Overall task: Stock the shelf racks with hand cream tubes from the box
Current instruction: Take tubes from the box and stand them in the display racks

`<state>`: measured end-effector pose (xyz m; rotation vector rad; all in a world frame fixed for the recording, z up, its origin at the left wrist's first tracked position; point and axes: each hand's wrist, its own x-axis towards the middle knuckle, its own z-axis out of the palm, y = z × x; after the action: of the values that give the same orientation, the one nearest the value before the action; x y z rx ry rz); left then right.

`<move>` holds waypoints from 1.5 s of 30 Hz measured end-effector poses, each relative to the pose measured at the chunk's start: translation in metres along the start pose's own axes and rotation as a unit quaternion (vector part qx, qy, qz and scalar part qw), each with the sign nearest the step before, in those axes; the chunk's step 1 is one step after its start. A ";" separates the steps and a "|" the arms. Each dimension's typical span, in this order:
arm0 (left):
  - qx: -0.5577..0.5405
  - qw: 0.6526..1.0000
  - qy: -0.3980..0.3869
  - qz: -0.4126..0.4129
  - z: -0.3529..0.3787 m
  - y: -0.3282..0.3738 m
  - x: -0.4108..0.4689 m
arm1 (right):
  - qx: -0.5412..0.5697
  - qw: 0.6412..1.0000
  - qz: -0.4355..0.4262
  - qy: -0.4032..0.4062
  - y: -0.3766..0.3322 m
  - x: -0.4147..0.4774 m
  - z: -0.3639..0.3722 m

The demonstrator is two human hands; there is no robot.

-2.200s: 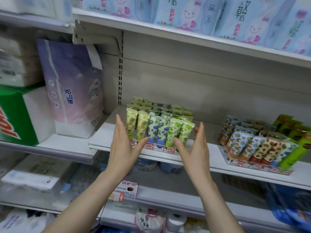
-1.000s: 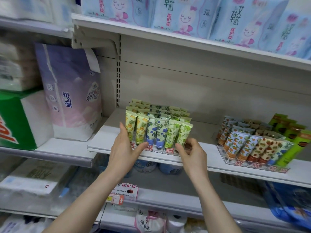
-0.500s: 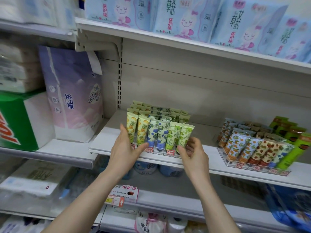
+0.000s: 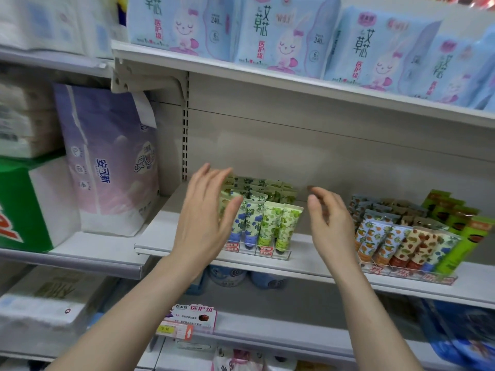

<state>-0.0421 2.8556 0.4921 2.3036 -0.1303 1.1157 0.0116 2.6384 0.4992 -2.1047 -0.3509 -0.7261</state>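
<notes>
I see my left hand [image 4: 203, 218] raised, fingers spread and holding nothing, in front of the left end of the clear rack [image 4: 257, 251] where the hand cream tubes [image 4: 263, 223] stand in rows on the middle shelf [image 4: 316, 259]. My right hand [image 4: 330, 223] hangs just right of that rack, fingers loosely curled and empty. A second rack of tubes [image 4: 399, 245] sits farther right.

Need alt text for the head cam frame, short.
Two bare, empty hands, left hand and right hand, flank a clear rack of floral hand cream tubes on a beige store shelf; a second rack sits to the right.
</notes>
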 end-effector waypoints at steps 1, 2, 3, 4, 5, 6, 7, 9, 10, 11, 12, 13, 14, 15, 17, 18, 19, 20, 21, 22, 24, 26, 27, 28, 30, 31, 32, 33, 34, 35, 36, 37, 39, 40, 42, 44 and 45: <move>0.015 0.999 -0.011 0.027 0.002 0.004 0.009 | -0.013 1.000 -0.009 -0.009 -0.001 0.006 -0.002; 0.033 0.998 -0.028 0.048 0.005 0.008 0.018 | -0.030 0.999 -0.016 -0.022 0.000 0.012 -0.002; 0.053 0.995 -0.049 0.065 0.008 0.013 0.026 | -0.047 0.998 -0.020 -0.041 0.000 0.018 -0.003; 0.076 0.992 -0.069 0.077 0.013 0.016 0.035 | -0.063 0.996 -0.023 -0.061 0.001 0.024 -0.003; 0.100 0.987 -0.088 0.085 0.019 0.018 0.041 | -0.078 0.993 -0.030 -0.079 0.001 0.028 -0.001; 0.125 0.982 -0.107 0.089 0.024 0.019 0.046 | -0.089 0.991 -0.041 -0.093 0.002 0.031 0.000; 0.151 0.976 -0.126 0.089 0.030 0.019 0.050 | -0.096 0.989 -0.051 -0.103 0.002 0.033 0.001; 0.190 0.966 -0.157 0.082 0.040 0.019 0.054 | -0.106 0.985 -0.062 -0.120 0.003 0.034 0.003; 0.200 0.962 -0.167 0.079 0.042 0.020 0.055 | -0.113 0.983 -0.065 -0.129 0.003 0.034 0.004; 0.205 0.960 -0.177 0.076 0.044 0.020 0.055 | -0.118 0.981 -0.066 -0.140 0.004 0.034 0.005; 0.208 0.958 -0.183 0.076 0.046 0.021 0.055 | -0.120 0.979 -0.069 -0.148 0.006 0.034 0.006; 0.210 0.957 -0.186 0.077 0.047 0.021 0.055 | -0.121 0.978 -0.071 -0.157 0.007 0.033 0.007; 0.211 0.956 -0.187 0.078 0.049 0.020 0.054 | -0.118 0.977 -0.070 -0.161 0.009 0.033 0.008; 0.214 0.955 -0.187 0.079 0.050 0.020 0.054 | -0.114 0.977 -0.067 -0.166 0.011 0.032 0.009; 0.220 0.954 -0.183 0.084 0.052 0.018 0.053 | -0.112 0.977 -0.067 -0.169 0.013 0.031 0.010; 0.222 0.954 -0.181 0.087 0.053 0.017 0.053 | -0.113 0.977 -0.067 -0.168 0.013 0.030 0.010; 0.224 0.953 -0.181 0.089 0.053 0.017 0.053 | -0.115 0.976 -0.068 -0.171 0.013 0.030 0.010; 0.225 0.953 -0.181 0.092 0.054 0.017 0.053 | -0.114 0.976 -0.067 -0.173 0.013 0.030 0.010; 0.224 0.954 -0.177 0.094 0.054 0.017 0.052 | -0.113 0.976 -0.065 -0.175 0.013 0.029 0.010; 0.221 0.955 -0.171 0.096 0.054 0.017 0.052 | -0.110 0.976 -0.064 -0.176 0.015 0.029 0.011; 0.219 0.956 -0.167 0.100 0.055 0.017 0.051 | -0.105 0.977 -0.061 -0.173 0.017 0.030 0.012; 0.218 0.956 -0.164 0.108 0.054 0.017 0.050 | -0.100 0.979 -0.062 -0.167 0.018 0.031 0.013; 0.215 0.956 -0.163 0.111 0.054 0.018 0.049 | -0.099 0.979 -0.064 -0.166 0.017 0.031 0.012; 0.212 0.957 -0.162 0.114 0.053 0.019 0.049 | -0.097 0.979 -0.068 -0.165 0.016 0.032 0.011; 0.206 0.958 -0.158 0.121 0.053 0.021 0.048 | -0.091 0.979 -0.076 -0.167 0.014 0.032 0.009; 0.204 0.958 -0.157 0.123 0.052 0.023 0.047 | -0.088 0.979 -0.076 -0.166 0.013 0.032 0.008; 0.203 0.958 -0.157 0.125 0.052 0.024 0.047 | -0.088 0.979 -0.077 -0.164 0.013 0.032 0.007; 0.202 0.958 -0.158 0.127 0.052 0.024 0.046 | -0.090 0.979 -0.078 -0.163 0.013 0.032 0.007; 0.201 0.958 -0.159 0.129 0.053 0.024 0.045 | -0.092 0.979 -0.080 -0.162 0.014 0.032 0.007; 0.200 0.958 -0.159 0.131 0.053 0.024 0.044 | -0.094 0.979 -0.084 -0.157 0.015 0.032 0.008; 0.197 0.959 -0.158 0.132 0.053 0.024 0.043 | -0.094 0.980 -0.087 -0.151 0.016 0.032 0.008; 0.195 0.959 -0.157 0.132 0.053 0.024 0.043 | -0.090 0.982 -0.088 -0.141 0.016 0.032 0.008; 0.192 0.960 -0.155 0.135 0.052 0.023 0.042 | -0.074 0.985 -0.087 -0.127 0.018 0.035 0.009; 0.192 0.960 -0.155 0.136 0.052 0.023 0.042 | -0.071 0.986 -0.086 -0.122 0.020 0.036 0.009; 0.191 0.960 -0.152 0.138 0.051 0.023 0.041 | -0.072 0.987 -0.086 -0.118 0.021 0.039 0.010; 0.191 0.960 -0.152 0.139 0.051 0.023 0.042 | -0.075 0.986 -0.085 -0.125 0.022 0.041 0.012; 0.190 0.960 -0.151 0.140 0.051 0.023 0.042 | -0.077 0.985 -0.083 -0.128 0.022 0.041 0.012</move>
<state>0.0124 2.8157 0.5088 2.8647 -0.4009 0.9753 0.0592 2.6345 0.5050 -2.3422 -0.6348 -0.5924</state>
